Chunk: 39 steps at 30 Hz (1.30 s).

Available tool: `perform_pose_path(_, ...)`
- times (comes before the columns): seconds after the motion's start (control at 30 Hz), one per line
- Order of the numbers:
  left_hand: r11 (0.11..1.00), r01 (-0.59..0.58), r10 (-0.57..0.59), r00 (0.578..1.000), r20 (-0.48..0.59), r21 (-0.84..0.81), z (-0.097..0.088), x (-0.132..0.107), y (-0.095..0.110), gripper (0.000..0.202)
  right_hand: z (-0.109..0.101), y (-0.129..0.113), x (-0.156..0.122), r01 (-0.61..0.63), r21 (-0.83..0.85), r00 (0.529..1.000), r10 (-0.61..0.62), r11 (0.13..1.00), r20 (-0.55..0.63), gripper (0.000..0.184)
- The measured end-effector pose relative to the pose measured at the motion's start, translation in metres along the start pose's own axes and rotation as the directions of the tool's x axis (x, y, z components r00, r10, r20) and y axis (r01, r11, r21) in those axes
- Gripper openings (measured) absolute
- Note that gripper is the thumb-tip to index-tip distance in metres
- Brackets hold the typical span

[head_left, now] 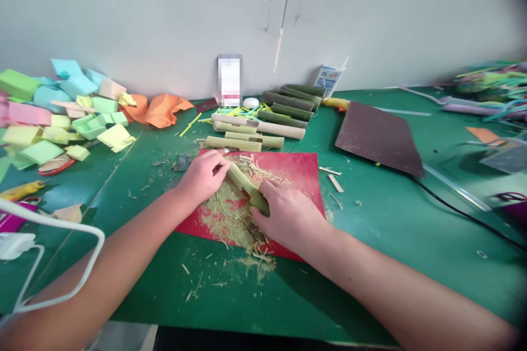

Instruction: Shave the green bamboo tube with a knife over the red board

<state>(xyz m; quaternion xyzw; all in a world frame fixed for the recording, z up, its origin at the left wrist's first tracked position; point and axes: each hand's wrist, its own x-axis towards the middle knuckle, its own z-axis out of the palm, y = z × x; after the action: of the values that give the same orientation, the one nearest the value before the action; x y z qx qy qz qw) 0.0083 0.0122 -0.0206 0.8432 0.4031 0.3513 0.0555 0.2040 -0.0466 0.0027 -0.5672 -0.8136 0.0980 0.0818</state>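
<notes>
My right hand (284, 208) is wrapped round the near end of a short pale-green bamboo tube (242, 180). The tube lies slanted over a red sheet (296, 167) strewn with pale dust, shavings and splinters. At the tube's far end, my left hand (206, 175) is closed, with thumb and forefinger pinched against it; the other fingers are curled out of sight. A thin light sliver pokes out just beyond the left fingers, too small to name. Behind the sheet lie several cut bamboo tubes (234, 143), some with notches.
Darker bamboo tubes (288, 100) lie farther back, near a phone (229, 79) propped on the wall. Folded coloured papers (78, 88) are heaped left, beside an orange sheet (164, 109). A white cable (99, 236) loops above my left forearm. A brown board (381, 134) stands right.
</notes>
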Motion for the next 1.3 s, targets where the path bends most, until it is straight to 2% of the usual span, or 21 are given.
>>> perform_pose_path(0.1,0.999,0.045,-0.044,0.999,-0.025,0.016,-0.001,0.002,-0.006,0.012,-0.002,-0.001,-0.001,-0.012,-0.022,1.0,0.012,1.0,-0.004,0.017)
perform_pose_path(0.2,0.999,0.04,-0.039,0.999,-0.02,0.018,-0.001,0.002,-0.007,0.011,-0.004,-0.001,-0.003,-0.014,-0.04,1.0,0.014,0.999,-0.014,0.021)
perform_pose_path(0.47,0.998,0.055,-0.053,0.997,-0.048,0.021,-0.001,0.001,-0.005,0.007,-0.011,-0.004,-0.002,0.017,-0.146,1.0,-0.017,0.989,-0.003,0.016)
perform_pose_path(0.63,0.999,0.049,-0.048,0.996,-0.08,0.01,0.002,-0.001,-0.002,0.007,-0.009,-0.004,-0.001,0.024,-0.124,1.0,-0.023,0.992,0.013,0.016)
perform_pose_path(0.77,0.998,-0.029,0.031,0.999,0.037,-0.05,0.005,-0.001,0.005,0.01,-0.008,-0.004,-0.001,0.021,-0.126,0.999,-0.017,0.992,0.029,0.016)
perform_pose_path(0.9,1.0,-0.015,0.015,1.0,-0.026,0.003,0.006,0.0,0.006,0.014,-0.007,-0.004,-0.001,0.013,-0.124,1.0,-0.01,0.992,0.023,0.016)
perform_pose_path(1.03,0.999,-0.035,0.036,0.998,0.053,-0.023,0.006,-0.001,0.007,0.013,-0.007,-0.004,-0.001,0.025,-0.118,1.0,-0.024,0.993,0.007,0.016)
perform_pose_path(1.17,1.0,-0.028,0.028,0.999,-0.039,-0.006,0.006,-0.002,0.006,0.016,-0.006,-0.004,-0.002,0.021,-0.127,1.0,-0.022,0.992,-0.007,0.016)
perform_pose_path(1.3,0.999,-0.04,0.042,0.998,0.054,-0.034,0.007,-0.002,0.008,0.014,-0.006,-0.004,-0.002,0.037,-0.123,0.999,-0.037,0.992,0.001,0.016)
